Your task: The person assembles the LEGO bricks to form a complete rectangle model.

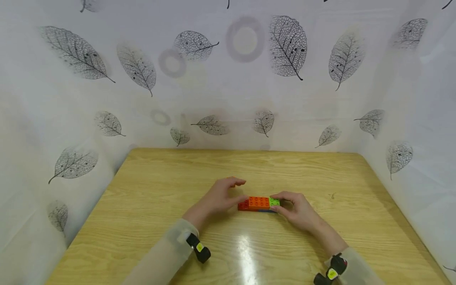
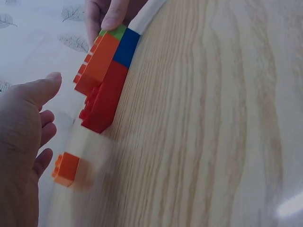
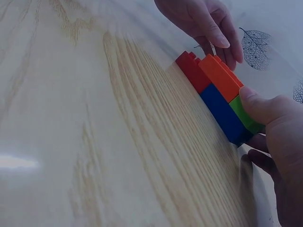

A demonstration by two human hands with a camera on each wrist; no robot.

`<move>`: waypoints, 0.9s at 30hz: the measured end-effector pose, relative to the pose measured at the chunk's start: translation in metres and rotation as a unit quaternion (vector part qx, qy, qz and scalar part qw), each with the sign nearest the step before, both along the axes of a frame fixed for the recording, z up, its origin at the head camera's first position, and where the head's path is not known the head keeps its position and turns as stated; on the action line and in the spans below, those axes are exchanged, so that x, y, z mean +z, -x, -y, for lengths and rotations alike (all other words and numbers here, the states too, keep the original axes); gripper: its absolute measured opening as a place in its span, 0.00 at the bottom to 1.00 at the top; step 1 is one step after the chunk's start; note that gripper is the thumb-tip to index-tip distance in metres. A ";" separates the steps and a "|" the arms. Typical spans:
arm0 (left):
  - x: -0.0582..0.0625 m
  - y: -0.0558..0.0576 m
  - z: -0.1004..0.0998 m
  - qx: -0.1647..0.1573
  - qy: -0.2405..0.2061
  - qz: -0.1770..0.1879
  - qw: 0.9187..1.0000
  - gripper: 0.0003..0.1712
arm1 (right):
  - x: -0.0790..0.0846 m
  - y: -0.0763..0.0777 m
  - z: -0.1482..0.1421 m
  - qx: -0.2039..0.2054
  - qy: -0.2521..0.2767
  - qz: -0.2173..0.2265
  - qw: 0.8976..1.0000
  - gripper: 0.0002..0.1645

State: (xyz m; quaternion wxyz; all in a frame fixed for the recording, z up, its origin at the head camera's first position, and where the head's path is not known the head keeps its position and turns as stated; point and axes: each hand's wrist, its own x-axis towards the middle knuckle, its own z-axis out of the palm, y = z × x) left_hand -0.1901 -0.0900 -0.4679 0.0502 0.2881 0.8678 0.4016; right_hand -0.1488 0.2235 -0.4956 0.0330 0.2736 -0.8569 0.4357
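Hand at left (image 1: 218, 196) is wide and empty near loose brick (image 2: 67, 168); rightward, on the surface (image 1: 160, 170), orange brick (image 1: 259, 202) bridges red brick (image 2: 111, 97) and blue brick (image 2: 126, 47), apparently to join them; right hand (image 1: 298, 211) pinches green brick (image 1: 274, 202), probably for steadiness.

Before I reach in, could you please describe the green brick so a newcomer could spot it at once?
On the wood-grain table, find the two-layer assembly of studded toy bricks. At its right end, the right hand grips the green brick, set atop a blue brick. It alone is green, unlike the adjoining orange brick.
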 end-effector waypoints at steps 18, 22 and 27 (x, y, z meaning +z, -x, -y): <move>-0.011 0.022 0.027 0.088 0.012 0.002 0.996 0.43 | -0.004 -0.001 0.001 -0.004 0.012 -0.004 1.000 0.18; -0.015 0.026 0.029 0.096 0.031 0.002 0.995 0.43 | -0.004 -0.001 0.001 -0.002 0.018 -0.002 1.000 0.17; -0.019 0.029 0.030 0.103 0.052 -0.003 0.993 0.42 | -0.004 -0.001 0.001 -0.003 0.018 0.004 1.000 0.18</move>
